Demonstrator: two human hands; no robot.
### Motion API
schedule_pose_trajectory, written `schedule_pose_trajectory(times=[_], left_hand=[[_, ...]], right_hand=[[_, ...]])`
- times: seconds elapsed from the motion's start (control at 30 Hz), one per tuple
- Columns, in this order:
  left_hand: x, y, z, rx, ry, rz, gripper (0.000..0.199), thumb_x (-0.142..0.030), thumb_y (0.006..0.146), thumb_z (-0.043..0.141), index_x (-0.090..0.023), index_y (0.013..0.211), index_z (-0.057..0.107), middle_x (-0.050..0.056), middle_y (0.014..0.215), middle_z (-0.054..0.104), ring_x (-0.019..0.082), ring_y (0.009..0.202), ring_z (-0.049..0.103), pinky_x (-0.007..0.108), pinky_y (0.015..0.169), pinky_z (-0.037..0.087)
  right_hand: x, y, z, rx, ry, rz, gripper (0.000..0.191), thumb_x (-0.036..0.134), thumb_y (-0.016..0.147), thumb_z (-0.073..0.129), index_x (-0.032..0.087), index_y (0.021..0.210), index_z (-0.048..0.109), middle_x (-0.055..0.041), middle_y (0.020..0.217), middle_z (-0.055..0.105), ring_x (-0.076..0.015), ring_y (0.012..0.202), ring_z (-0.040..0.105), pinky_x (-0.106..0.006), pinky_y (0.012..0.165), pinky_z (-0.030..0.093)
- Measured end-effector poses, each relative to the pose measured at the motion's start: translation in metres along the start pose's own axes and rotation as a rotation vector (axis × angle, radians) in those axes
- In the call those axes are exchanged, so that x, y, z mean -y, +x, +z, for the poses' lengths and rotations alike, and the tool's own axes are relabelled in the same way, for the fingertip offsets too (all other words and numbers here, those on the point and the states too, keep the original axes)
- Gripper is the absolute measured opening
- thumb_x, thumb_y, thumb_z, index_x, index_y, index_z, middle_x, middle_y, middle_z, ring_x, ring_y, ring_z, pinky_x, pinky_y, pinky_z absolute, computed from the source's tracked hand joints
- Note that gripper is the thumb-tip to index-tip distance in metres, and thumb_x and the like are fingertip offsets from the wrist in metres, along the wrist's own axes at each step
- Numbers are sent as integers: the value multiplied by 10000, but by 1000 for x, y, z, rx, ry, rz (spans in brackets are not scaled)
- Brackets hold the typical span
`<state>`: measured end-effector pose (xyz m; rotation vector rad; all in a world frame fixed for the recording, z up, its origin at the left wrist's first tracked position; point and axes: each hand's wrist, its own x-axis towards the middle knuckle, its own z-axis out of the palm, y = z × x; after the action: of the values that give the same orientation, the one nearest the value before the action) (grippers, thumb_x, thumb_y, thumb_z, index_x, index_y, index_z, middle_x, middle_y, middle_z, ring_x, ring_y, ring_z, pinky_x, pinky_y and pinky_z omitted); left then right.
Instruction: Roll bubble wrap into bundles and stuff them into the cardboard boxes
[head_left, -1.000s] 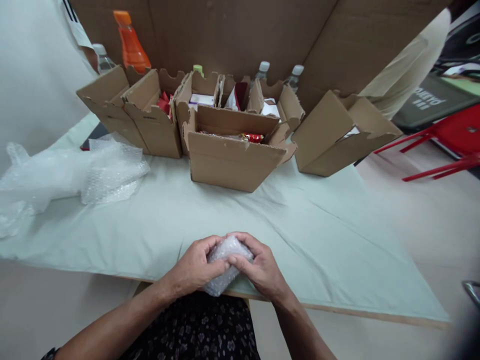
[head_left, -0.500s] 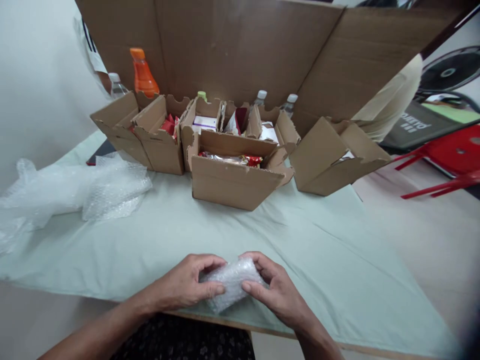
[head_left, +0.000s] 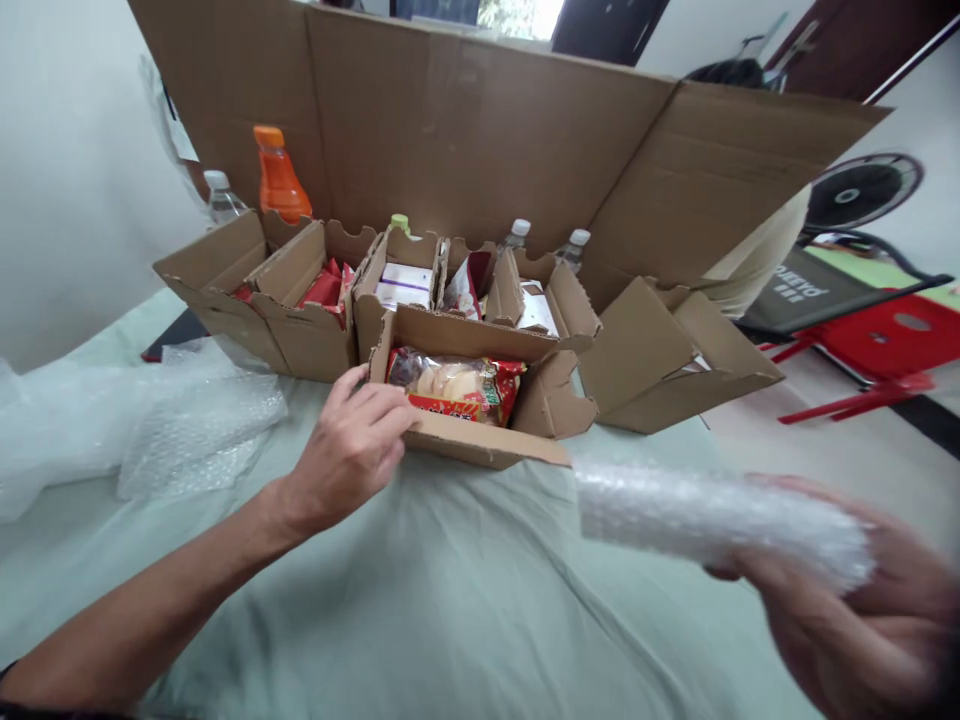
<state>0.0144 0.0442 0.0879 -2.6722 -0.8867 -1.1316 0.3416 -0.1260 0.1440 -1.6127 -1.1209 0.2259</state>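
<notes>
My right hand point(head_left: 862, 590), partly blurred, is closed around one end of a bubble-wrap roll point(head_left: 675, 510). The roll is raised over the right of the table, its other end pointing left toward the front cardboard box point(head_left: 487, 445). My left hand point(head_left: 360, 440) grips the front left edge of that box, fingers over the rim. Inside the box lies a red and clear packet point(head_left: 457, 385) of food. Whether anything is wrapped within the roll cannot be seen.
More cardboard boxes point(head_left: 315, 340) with packets stand behind, and another box point(head_left: 675, 370) to the right. Loose bubble wrap point(head_left: 202, 425) lies left. A tall cardboard panel point(head_left: 465, 130), an orange bottle point(head_left: 281, 185) and clear bottles point(head_left: 574, 248) are at the back.
My left hand has let go of the bubble wrap and moved forward to the front box's edge. My right hand has carried the roll to the right. The box has tilted, showing its contents.
</notes>
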Motion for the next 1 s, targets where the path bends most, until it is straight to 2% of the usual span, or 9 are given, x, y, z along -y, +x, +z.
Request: schedule_pose_trajectory(times=[0.1, 0.17, 0.23, 0.33, 0.47, 0.6, 0.8, 0.93, 1.0], left_hand=[[-1, -13, 1, 28, -39, 0, 309, -28, 884, 520, -211, 1085, 666, 67, 1090, 769, 233, 1009, 721, 542, 1133, 413], [0, -15, 1, 27, -62, -9, 327, -18, 878, 517, -228, 1088, 656, 53, 1090, 771, 227, 1010, 719, 537, 1136, 406], [1, -13, 1, 19, -79, -16, 323, -11, 877, 516, -227, 1077, 649, 49, 1075, 773, 223, 1003, 720, 534, 1136, 400], [1, -11, 3, 15, -97, -24, 302, -12, 889, 523, -219, 1073, 645, 52, 1069, 774, 218, 998, 721, 531, 1140, 393], [1, -13, 2, 19, -119, -23, 284, -13, 901, 543, -207, 1078, 652, 57, 1078, 770, 220, 1024, 717, 526, 1143, 381], [2, -15, 2, 17, -147, -19, 262, -8, 898, 568, -200, 1055, 652, 62, 1073, 770, 232, 1056, 712, 518, 1132, 383], [3, -15, 5, 12, -139, -34, 309, 0, 873, 560, -213, 1079, 650, 62, 1091, 767, 233, 1043, 718, 523, 1121, 391], [4, -9, 4, 1, -129, -37, 274, -21, 889, 555, -208, 1060, 660, 56, 1054, 775, 219, 992, 728, 514, 1106, 412], [6, -4, 4, -16, -122, -44, 237, -40, 910, 552, -200, 1040, 667, 50, 1014, 780, 206, 940, 729, 508, 1095, 430]], right_hand=[[19, 31, 10, -8, -59, -43, 464, 566, 683, 909, 362, 1079, 777, -114, 1039, 746, -267, 766, 673, -490, 643, 540], [31, 54, 24, 63, -129, -180, 472, 571, 738, 878, 334, 1129, 764, -105, 1077, 750, -249, 838, 692, -475, 712, 539], [39, 76, 41, 196, -242, -349, 425, 564, 827, 809, 321, 1171, 749, -79, 1086, 758, -214, 875, 700, -431, 750, 536], [44, 101, 68, 479, -399, -587, 297, 466, 960, 650, 315, 1205, 721, -37, 1064, 774, -179, 838, 706, -362, 714, 530], [44, 116, 92, 775, -648, -804, 300, 243, 917, 582, 266, 1183, 719, -42, 1034, 793, -218, 825, 724, -330, 671, 508], [40, 117, 112, 912, -855, -803, 246, 214, 875, 642, 257, 1098, 738, -33, 1004, 805, -211, 801, 714, -285, 628, 442], [40, 114, 156, 1207, -1131, -600, 242, 125, 860, 577, 252, 967, 752, -41, 912, 789, -215, 808, 709, -284, 598, 347], [34, 122, 164, 1315, -1085, -530, 180, 168, 842, 617, 250, 934, 748, -51, 868, 766, -220, 749, 681, -297, 603, 363], [28, 128, 161, 1284, -998, -536, 182, 177, 803, 653, 258, 930, 754, -32, 821, 758, -207, 702, 666, -295, 598, 383]])
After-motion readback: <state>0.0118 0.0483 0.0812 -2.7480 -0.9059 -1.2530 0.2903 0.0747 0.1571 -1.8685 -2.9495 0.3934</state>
